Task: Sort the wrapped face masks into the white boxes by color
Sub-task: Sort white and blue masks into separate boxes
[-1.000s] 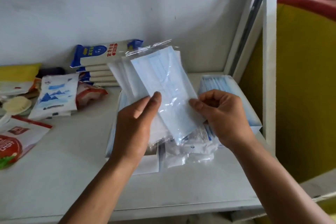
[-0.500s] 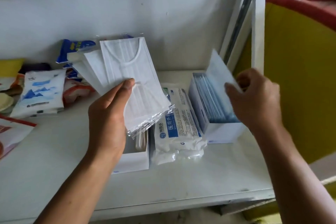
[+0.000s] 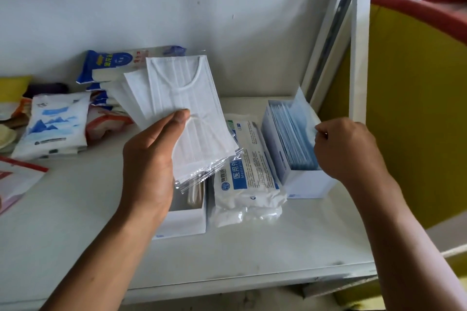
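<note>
White masks [image 3: 187, 113], head view: fanned stack pinched thumb-over-front by left grip [image 3: 149, 159] above left white box [image 3: 182, 219]; long axis near-upright, top leaning left, loop end up. Right grip [image 3: 346, 149] pinches blue mask [image 3: 302, 111] edge, mask standing in right white box [image 3: 305, 184]. Step looks like seating blue; next: release, then lower whites lengthwise into left box.

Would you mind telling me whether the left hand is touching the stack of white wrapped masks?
Touching. The head view shows the left hand holding the stack of white wrapped masks, thumb pressed on the front wrapper.
</note>
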`<action>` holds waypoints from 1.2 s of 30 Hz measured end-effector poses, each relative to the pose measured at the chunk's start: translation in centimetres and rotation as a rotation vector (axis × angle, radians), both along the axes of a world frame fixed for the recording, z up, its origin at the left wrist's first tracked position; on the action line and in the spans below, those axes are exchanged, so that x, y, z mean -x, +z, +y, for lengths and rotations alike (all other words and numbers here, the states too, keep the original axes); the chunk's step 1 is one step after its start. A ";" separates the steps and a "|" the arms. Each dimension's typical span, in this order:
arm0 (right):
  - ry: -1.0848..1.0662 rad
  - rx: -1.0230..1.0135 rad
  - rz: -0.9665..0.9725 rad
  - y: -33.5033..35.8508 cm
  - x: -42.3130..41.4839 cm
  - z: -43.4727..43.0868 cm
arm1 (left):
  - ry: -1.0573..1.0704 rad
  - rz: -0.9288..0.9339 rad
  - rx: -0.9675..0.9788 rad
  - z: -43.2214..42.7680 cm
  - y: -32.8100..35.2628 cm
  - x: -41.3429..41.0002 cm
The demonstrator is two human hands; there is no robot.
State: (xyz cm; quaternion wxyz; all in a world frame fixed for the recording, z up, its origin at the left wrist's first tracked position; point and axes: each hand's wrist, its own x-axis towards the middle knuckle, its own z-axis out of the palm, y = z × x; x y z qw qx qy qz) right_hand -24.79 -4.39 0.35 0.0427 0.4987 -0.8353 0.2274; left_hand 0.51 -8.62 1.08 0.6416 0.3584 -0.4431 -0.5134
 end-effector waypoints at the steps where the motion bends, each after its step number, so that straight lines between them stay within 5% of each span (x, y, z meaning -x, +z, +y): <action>1: -0.027 -0.029 0.001 -0.3 0.1 -0.2 | -0.005 -0.004 -0.022 -0.1 -0.2 -0.1; 10: -0.016 0.139 0.027 -0.9 0.4 -0.9 | -0.013 -0.017 -0.066 0.0 -0.4 -0.1; 22: 0.054 0.090 0.136 -2.4 1.2 -1.6 | 0.008 -0.113 -0.024 0.0 -0.2 -0.6; 25: 0.112 0.266 0.096 -1.0 -0.3 -1.3 | 0.041 -0.194 0.059 -0.4 0.2 -1.2; 28: 0.312 0.355 -0.293 0.7 -3.7 -0.7 | -0.010 -0.235 0.127 -0.9 0.0 -2.0; 33: 0.732 0.185 -1.537 0.3 -10.5 0.0 | -0.247 -0.469 0.265 -0.3 -1.1 -1.9; 36: 0.615 0.257 -1.692 -0.5 -11.4 -0.5 | -0.356 -0.409 0.187 0.5 -1.7 -1.0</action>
